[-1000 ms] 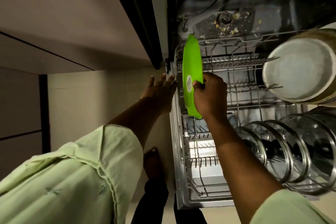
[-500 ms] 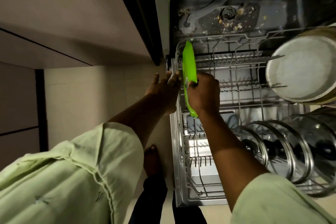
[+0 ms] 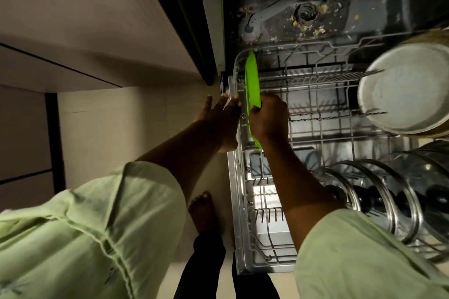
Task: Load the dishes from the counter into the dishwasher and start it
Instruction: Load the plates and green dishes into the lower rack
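A bright green plate stands on edge along the left side of the pulled-out lower dishwasher rack. My right hand grips the plate's near rim from the right, hiding its lower part. My left hand rests with straight fingers against the outside of the rack's left rail, beside the plate. The open dishwasher tub lies beyond the rack, with food scraps around its drain filter.
A steel pot lies on its side at the rack's right. Several glass lids with black knobs stand in the near right tines. Cabinet fronts fill the left. My bare foot stands beside the rack.
The green plate has gone down and left into the rack's left edge, turning more edge-on. My right hand went down with it. My left hand stayed against the rack's rail.
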The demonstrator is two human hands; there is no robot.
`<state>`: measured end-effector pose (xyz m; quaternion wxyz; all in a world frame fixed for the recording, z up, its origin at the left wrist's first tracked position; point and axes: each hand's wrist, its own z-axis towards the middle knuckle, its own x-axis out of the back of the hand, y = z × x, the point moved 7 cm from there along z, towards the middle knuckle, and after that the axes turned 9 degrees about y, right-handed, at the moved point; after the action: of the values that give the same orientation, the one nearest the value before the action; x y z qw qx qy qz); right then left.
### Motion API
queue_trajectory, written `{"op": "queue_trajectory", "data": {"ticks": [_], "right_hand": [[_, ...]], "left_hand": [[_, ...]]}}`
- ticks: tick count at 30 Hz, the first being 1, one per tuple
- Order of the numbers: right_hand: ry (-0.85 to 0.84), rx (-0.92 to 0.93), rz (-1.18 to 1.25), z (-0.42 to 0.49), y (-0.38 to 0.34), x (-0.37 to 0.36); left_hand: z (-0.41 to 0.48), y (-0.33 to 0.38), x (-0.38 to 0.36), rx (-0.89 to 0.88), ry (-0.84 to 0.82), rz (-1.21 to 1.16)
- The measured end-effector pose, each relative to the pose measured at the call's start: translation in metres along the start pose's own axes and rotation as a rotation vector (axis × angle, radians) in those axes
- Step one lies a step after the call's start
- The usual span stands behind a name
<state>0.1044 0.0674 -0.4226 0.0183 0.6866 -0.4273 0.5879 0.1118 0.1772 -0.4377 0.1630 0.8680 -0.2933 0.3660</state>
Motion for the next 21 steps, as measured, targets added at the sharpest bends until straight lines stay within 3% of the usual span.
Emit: {"op": "queue_trajectory", "data": {"ticks": [15,21], "right_hand": [[-0.048,-0.002,0.079,-0.002,0.008,-0.004],[-0.079,-0.052,0.219,-0.017,0.021,0.000]], "left_hand": [[0.001,0.004,0.002,0.047,-0.016,0.040],[-0.008,0.006,-0.002,0.106,0.086,-0.072]]}}
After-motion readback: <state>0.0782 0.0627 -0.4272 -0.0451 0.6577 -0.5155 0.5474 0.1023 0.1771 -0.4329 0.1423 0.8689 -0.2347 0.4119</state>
